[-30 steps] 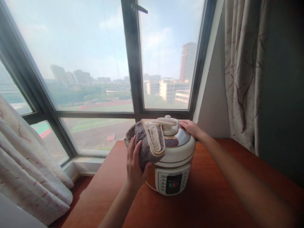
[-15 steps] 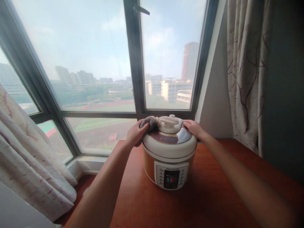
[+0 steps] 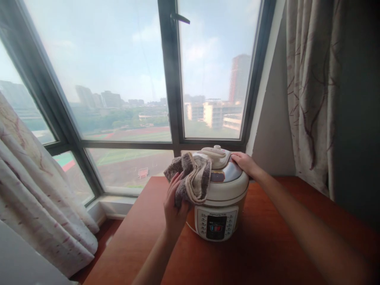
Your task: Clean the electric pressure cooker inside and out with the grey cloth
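A wide window (image 3: pixel 124 79) fills the wall beyond both hands, its dark frame splitting the view of a hazy city and a sports field. Curtains (image 3: pixel 311 95) hang to the right of the right arm, and a second one bunches low to the left of the left arm. Under both forearms spreads a reddish wooden table (image 3: pixel 267 245), reaching up to the window sill.

On the table, between the two hands, stands a cream cooker (image 3: pixel 221 198) with a control panel facing the person and a handle on its domed lid. The cloth (image 3: pixel 190 178), grey with a pale edge, is bunched against the cooker's left shoulder, draped over the lid's rim and just above the left palm.

The left hand (image 3: pixel 175 206) is closed on the cloth from below, fingers up, pressing it to the cooker's side. The right hand (image 3: pixel 245 163) lies flat and open on the far right edge of the lid, fingers spread toward the handle, holding nothing.
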{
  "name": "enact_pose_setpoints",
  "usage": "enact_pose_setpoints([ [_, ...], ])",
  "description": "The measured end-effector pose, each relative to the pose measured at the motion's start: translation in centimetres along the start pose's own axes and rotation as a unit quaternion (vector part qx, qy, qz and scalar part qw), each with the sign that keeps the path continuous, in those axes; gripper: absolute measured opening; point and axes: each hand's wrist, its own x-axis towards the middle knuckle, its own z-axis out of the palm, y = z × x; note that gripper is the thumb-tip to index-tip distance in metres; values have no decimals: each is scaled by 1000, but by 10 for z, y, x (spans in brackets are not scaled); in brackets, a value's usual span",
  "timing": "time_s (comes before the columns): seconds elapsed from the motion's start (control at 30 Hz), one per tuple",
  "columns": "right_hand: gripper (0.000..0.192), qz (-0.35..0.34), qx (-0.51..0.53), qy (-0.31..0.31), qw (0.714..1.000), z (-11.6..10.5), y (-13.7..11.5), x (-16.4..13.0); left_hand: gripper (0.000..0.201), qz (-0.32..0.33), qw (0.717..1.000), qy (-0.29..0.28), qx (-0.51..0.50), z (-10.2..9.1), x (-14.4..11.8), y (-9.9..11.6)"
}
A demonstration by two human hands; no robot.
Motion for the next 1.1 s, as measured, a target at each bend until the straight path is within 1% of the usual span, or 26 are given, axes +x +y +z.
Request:
enact_pose_setpoints([
  [0.07,32,4,-1,1,1000,0,0,0,44,79,996,-24,33,7,-24,18],
  [0.13,32,6,-3,0,1000,0,-1,-1,44,156,981,-60,103,16,-38,37],
  [0.2,33,5,-5,-2,1000,-1,-2,-2,39,242,953,-94,158,25,-42,51],
  [0.27,34,2,-7,-3,1000,-2,-2,-2,34,315,921,-132,185,31,-40,58],
  [0.3,34,0,-8,-5,1000,-2,-3,-3,33,335,911,-146,191,33,-39,59],
  [0.37,35,-4,-8,-7,1000,-3,-3,-3,32,338,907,-154,199,34,-38,57],
  [0.43,34,-6,-6,-8,1000,-3,-3,-3,31,317,916,-135,206,32,-41,49],
  [0.5,34,-7,-5,-9,1000,-3,-1,-2,34,296,925,-106,212,28,-45,37],
  [0.6,35,-7,-3,-8,1000,-1,1,-1,42,283,933,-60,214,18,-48,10],
  [0.67,35,-8,-2,-9,1000,-1,2,0,54,265,943,-28,201,12,-42,-10],
  [0.7,34,-9,-2,-9,1000,0,3,1,61,227,955,-8,193,10,-36,-20],
  [0.73,34,-10,-2,-10,1000,0,3,2,65,171,968,13,181,8,-26,-28],
  [0.77,34,-10,-2,-12,1000,0,4,2,64,114,979,33,167,7,-14,-34],
  [0.83,33,-9,-2,-13,1000,0,4,3,53,1,987,58,149,4,18,-42],
  [0.87,33,-7,-2,-12,1000,0,4,3,51,-63,987,44,144,3,37,-44],
  [0.9,33,-5,-3,-11,1000,0,4,3,51,-130,981,-1,146,2,57,-45],
  [0.93,33,-2,-5,-8,1000,-1,4,3,53,-181,968,-69,158,1,78,-46],
  [0.97,33,0,-6,-6,1000,-1,4,3,56,-204,953,-140,175,1,98,-47],
  [1.0,33,2,-8,-4,1000,-1,4,2,57,-190,942,-209,181,2,116,-48],
  [1.03,32,4,-9,-3,1000,-1,3,2,53,-173,939,-242,173,4,133,-49],
  [1.1,32,6,-12,-3,1000,-2,3,1,46,-148,933,-286,160,13,159,-50],
])
